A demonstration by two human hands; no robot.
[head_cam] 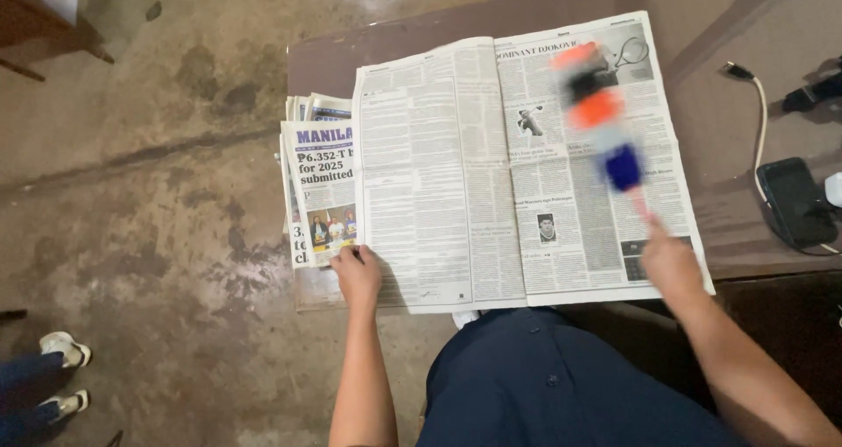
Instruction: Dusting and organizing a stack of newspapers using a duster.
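Pinning the near left corner of the open newspaper to the table, the person's left hand lay flat with its fingers curled down over the paper's edge, gripping nothing but pressing, which I judged was what kept the sheets from sliding. The right hand hovered over the near right corner of that same newspaper, closed around the thin handle of a duster. The duster's head, banded in orange, black, grey and blue, stood out over the right-hand page as a smear of colour, too blurred to say whether it touched the paper or only passed above it. The blur suggested quick sweeping, and the steadying hand on the opposite corner fitted that.

The newspaper was spread wide across the table, its fold running away from the person, so both pages lay fully exposed. Just left of it, partly tucked beneath its left page, sat a stack of folded newspapers, squared near the table's left edge. Well to the right of the open newspaper a dark phone lay flat, with a white cable curling away from it toward the far side. Nearer than the newspaper, the person's dark blue clothing filled the view. Far off to the left, on the stained concrete floor, another person's white shoes showed.
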